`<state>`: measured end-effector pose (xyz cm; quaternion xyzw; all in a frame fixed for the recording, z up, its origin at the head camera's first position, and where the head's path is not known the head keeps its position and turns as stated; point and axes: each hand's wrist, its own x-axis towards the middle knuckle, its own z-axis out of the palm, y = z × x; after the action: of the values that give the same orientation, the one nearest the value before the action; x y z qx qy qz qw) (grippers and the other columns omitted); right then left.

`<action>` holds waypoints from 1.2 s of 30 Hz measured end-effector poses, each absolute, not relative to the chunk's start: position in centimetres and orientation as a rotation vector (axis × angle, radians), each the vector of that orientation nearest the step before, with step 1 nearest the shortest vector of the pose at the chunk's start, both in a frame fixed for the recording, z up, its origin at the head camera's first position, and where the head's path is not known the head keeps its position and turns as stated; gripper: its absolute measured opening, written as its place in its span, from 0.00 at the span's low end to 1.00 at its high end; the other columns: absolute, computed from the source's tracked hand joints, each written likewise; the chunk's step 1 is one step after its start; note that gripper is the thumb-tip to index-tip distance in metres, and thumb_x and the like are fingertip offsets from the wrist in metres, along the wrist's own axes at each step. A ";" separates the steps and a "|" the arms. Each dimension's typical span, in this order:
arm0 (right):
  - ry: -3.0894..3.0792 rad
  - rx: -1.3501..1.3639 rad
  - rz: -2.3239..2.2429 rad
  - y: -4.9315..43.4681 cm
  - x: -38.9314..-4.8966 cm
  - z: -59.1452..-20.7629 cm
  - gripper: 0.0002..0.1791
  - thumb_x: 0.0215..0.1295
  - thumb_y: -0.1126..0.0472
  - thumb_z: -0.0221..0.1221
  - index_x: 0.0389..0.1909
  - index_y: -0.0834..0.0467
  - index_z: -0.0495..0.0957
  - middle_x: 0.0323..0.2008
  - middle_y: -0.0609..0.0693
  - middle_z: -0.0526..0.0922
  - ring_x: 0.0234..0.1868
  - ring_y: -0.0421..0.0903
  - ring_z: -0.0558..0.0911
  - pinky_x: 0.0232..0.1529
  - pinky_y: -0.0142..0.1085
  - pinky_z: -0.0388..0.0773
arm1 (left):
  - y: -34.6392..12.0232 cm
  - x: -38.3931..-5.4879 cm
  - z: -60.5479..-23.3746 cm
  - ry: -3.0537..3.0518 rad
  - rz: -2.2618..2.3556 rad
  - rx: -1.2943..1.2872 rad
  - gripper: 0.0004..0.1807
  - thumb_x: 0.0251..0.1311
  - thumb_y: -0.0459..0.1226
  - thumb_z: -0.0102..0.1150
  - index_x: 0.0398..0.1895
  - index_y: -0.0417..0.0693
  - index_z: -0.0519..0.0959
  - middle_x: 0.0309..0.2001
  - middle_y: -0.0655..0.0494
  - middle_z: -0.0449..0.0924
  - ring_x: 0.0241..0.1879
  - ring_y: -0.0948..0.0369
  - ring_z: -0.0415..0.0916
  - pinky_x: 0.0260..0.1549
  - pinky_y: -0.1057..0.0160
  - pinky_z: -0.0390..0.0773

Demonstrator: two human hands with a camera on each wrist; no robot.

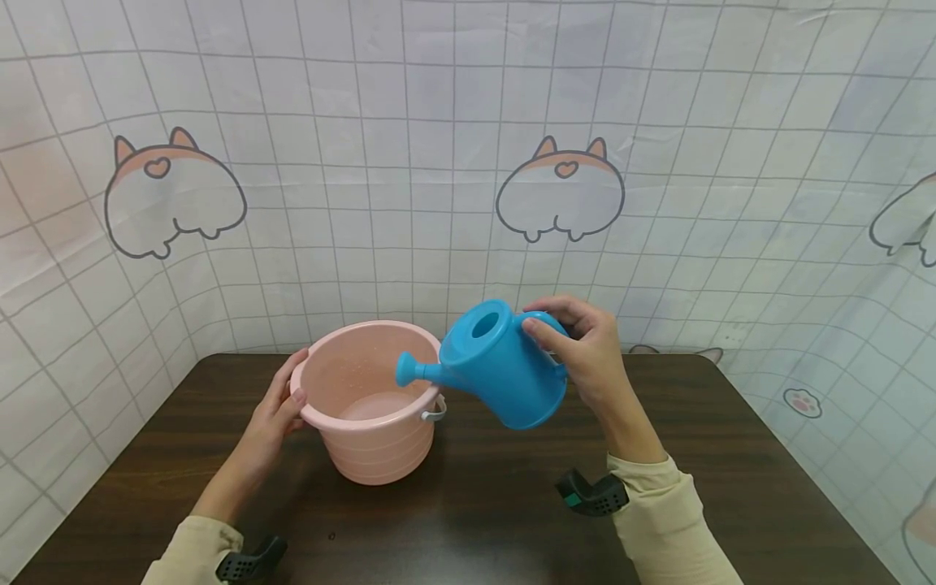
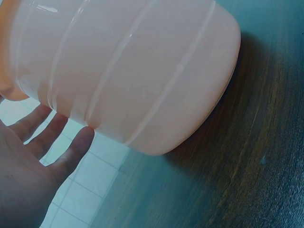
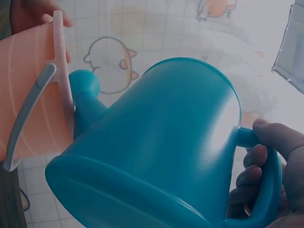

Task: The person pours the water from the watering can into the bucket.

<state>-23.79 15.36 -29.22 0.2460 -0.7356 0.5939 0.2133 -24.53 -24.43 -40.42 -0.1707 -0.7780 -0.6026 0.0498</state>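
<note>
A pink bucket [image 1: 376, 447] stands on the dark table, its grey handle [image 3: 28, 118] hanging at the side. My left hand [image 1: 269, 418] holds its left rim; in the left wrist view, fingers [image 2: 71, 152] reach the ribbed outer wall. With my right hand [image 1: 585, 349] I grip the handle of a blue watering can [image 1: 504, 382], raised off the table and tilted left. Its spout head [image 1: 407, 370] is over the bucket's opening, past the right rim. Small drops dot the bucket's inner wall; how much water lies inside, I cannot tell. No stream shows from the spout.
The dark wooden table [image 1: 497, 504] reaches back to a white gridded cloth [image 1: 409, 203] with cartoon animal prints. That cloth also hangs along both sides. Black bands [image 1: 595, 493] are worn on both wrists.
</note>
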 end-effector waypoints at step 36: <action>-2.048 0.683 1.610 15.4 -24.0 -29.1 0.11 0.58 0.61 0.60 0.41 0.61 0.78 0.31 0.44 0.81 0.32 0.45 0.78 0.35 0.37 0.77 | -24.4 -24.5 -40.4 -2.345 -1.823 -0.566 0.27 0.70 0.40 0.32 0.71 0.62 0.45 0.65 0.42 0.54 0.50 0.63 0.70 0.41 0.68 0.76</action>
<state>-24.03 15.36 -29.12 0.2474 -0.7413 0.5830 0.2222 -24.50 -24.38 -40.44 -0.1868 -0.7742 -0.6019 0.0592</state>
